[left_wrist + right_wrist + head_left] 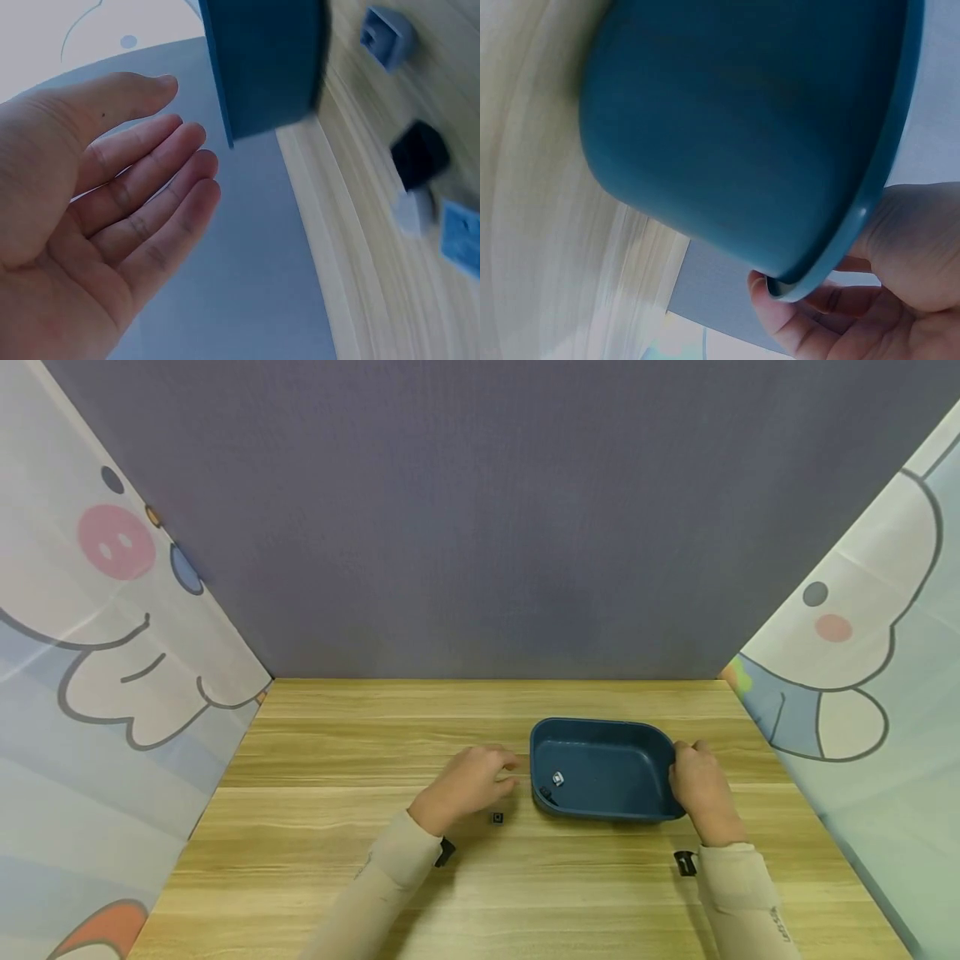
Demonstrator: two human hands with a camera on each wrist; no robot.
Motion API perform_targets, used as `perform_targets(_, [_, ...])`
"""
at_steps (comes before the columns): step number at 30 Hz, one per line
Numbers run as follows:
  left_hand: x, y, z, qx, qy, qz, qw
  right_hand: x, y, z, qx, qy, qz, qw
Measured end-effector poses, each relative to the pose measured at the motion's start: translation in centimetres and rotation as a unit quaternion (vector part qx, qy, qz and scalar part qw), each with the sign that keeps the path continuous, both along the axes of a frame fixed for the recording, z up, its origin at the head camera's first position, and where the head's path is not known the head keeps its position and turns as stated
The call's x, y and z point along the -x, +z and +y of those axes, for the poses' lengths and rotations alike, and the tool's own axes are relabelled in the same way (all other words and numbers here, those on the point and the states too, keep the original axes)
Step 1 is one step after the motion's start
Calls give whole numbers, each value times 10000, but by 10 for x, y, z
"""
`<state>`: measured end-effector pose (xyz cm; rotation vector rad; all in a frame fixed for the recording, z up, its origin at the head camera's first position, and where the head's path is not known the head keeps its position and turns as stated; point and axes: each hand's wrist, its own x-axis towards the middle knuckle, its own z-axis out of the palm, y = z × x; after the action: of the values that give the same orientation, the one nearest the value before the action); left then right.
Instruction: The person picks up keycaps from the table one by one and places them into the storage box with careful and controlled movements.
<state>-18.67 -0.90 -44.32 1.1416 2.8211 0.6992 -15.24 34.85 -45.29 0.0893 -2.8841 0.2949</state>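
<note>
A dark blue plastic bin point(607, 815) stands on the wooden table, its side also filling the right wrist view. My right hand point(701, 785) grips the bin's right rim, fingers curled under the lip in the right wrist view. Inside, near the left end, lie a small white piece point(558, 779) and a dark piece point(549, 796). My left hand point(468, 781) hovers just left of the bin, holding nothing, its fingers point(161, 199) loosely bent and apart from the thumb. On the table close by sits a small black keycap-like piece point(497, 817).
In the left wrist view several small pieces lie on the table: a hollow grey one point(388, 37), a black one point(420, 155), a white one point(414, 212) and a light blue one point(461, 236). A grey panel point(480, 527) rises behind the table point(337, 727); cartoon-printed sheets point(832, 635) flank it.
</note>
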Motion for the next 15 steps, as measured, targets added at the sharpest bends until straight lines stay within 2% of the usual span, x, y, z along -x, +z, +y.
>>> perform_targets(10, [2, -12, -32, 337, 439, 104, 9984, 1, -2, 1, 27, -12, -1, 10000])
perform_targets(15, [2, -20, -46, 414, 467, 112, 9980, 0, -2, 1, 59, -24, -121, 9999])
